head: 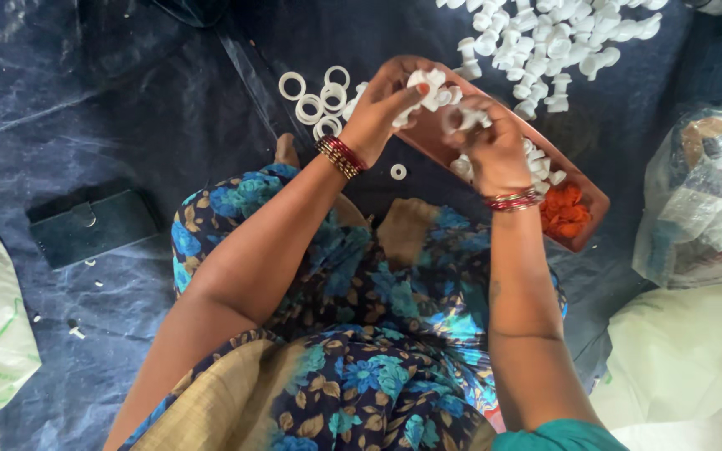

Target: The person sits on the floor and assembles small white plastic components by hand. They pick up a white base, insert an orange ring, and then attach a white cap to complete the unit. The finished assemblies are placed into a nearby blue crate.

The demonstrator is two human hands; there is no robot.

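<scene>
White plastic pieces (pixel 428 88) in both hands.

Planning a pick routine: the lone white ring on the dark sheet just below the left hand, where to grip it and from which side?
The lone white ring lies flat on the blue sheet, apart from the ring pile and the brown tray. Probably best: come straight down from above and pinch across the rim, one fingertip in the hole. Flat pose leaves little side edge; the left hand hovers close.

Floor workshop: heaped white plastic parts (pixel 545 42)
</scene>
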